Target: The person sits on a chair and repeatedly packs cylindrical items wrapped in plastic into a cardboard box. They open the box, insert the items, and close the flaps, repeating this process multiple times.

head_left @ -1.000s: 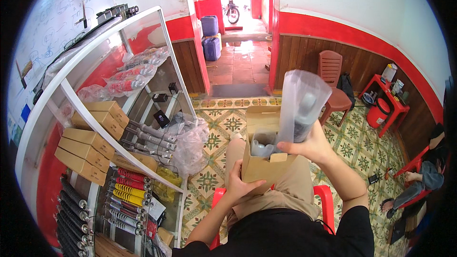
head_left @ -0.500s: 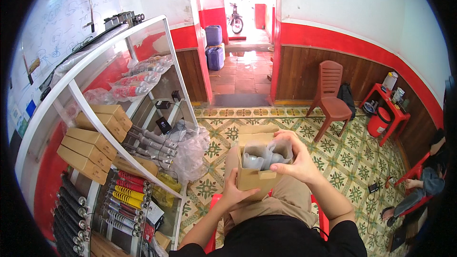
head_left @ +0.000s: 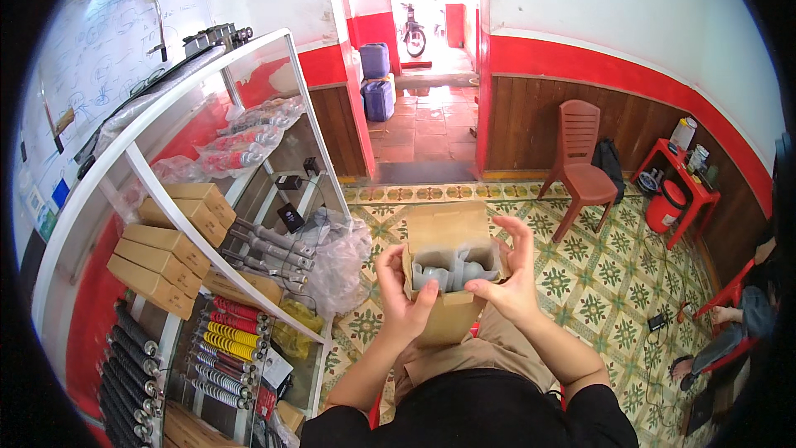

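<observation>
An open cardboard box (head_left: 448, 328) stands upright over my lap, its top flap (head_left: 448, 224) raised at the far side. Inside it sit two rounded grey parts (head_left: 452, 276) in translucent plastic wrap; their lower portions are hidden. My left hand (head_left: 405, 299) grips the box's left side, with the thumb over the rim by the wrapped parts. On the right side, my right hand (head_left: 512, 282) curls round the box, thumb at the near rim beside the plastic and upper fingers lifted off the edge.
A glass display case (head_left: 137, 153) on the left holds shock absorbers (head_left: 228, 340), long cardboard boxes (head_left: 157, 261) and plastic bags. A brown chair (head_left: 579, 158), red table (head_left: 680, 178) and red bin (head_left: 666, 206) stand at the right wall. A seated person's leg (head_left: 730, 340) shows at far right.
The box has turned more squarely toward me, its flap standing higher. My left hand has risen to the box's top left, and my right hand has shifted to its right edge.
</observation>
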{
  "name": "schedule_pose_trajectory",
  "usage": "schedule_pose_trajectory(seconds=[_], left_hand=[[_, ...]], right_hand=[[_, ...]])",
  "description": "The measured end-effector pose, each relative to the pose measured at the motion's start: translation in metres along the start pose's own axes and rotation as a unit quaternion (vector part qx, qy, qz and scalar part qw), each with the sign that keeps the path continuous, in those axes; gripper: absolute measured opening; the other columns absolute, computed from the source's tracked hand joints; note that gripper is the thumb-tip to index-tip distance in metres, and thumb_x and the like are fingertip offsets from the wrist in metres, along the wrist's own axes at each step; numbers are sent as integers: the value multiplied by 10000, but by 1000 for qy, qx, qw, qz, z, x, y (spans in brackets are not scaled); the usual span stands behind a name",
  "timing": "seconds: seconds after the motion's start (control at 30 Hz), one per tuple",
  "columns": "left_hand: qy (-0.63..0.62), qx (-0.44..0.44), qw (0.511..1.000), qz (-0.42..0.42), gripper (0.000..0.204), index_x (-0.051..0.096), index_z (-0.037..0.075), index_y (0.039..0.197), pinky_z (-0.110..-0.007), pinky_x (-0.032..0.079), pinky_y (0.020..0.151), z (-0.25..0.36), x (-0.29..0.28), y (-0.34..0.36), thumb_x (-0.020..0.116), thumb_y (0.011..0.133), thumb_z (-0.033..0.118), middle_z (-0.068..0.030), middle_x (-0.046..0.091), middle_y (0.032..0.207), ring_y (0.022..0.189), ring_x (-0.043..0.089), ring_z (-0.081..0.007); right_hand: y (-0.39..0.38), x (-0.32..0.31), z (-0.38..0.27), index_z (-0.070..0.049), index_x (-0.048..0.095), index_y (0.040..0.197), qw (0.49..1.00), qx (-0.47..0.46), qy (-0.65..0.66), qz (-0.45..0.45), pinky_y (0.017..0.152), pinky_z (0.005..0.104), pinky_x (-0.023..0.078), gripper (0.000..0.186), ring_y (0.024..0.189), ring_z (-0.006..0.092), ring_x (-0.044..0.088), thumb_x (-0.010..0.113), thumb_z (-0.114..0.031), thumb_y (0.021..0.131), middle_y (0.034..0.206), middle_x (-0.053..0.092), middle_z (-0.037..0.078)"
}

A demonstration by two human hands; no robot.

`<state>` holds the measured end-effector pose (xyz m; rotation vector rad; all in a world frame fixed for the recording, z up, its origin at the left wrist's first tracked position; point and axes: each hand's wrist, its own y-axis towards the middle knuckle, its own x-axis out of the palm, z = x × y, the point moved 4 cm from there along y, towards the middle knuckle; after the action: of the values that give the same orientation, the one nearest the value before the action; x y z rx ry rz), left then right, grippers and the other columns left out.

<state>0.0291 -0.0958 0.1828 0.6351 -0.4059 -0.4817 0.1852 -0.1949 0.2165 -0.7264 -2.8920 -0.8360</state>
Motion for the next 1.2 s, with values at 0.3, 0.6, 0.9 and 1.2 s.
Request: schedule_pose_trajectory(seconds=[0.3,0.6,0.9,1.2], left_hand=[[-16,113,993,26,703,336,61,1263,-356,508,913,-17,-6,4,826,842,338,-191,466,1335,1095,583,-234],[38,124,991,12,611,273,55,1414,-386,497,900,2,-4,2,620,978,305,-211,429,1376,1082,575,-245],[106,236,964,63,345,338,65,1197,-436,475,967,17,-6,1,546,952,188,-316,352,1387,1163,525,-338],[199,256,943,67,155,488,22,933,-438,516,884,32,-16,3,565,925,157,-308,475,1285,1004,618,-337]], right_hand=[[-16,8,30,-104,297,1351,975,-157,54,146,1116,459,347,902,1279,285,428,908,-169,690,1403,343,146],[-15,18,-32,-105,454,1235,871,-355,-322,107,1089,497,343,642,1205,326,476,777,-44,684,1293,465,142],[11,43,-83,-143,684,880,764,-387,-493,-152,1036,477,394,185,940,180,596,779,-120,724,874,624,-33],[15,37,-87,-140,702,880,750,-335,-540,-184,1041,489,379,201,862,190,571,769,-122,691,784,572,-27]])
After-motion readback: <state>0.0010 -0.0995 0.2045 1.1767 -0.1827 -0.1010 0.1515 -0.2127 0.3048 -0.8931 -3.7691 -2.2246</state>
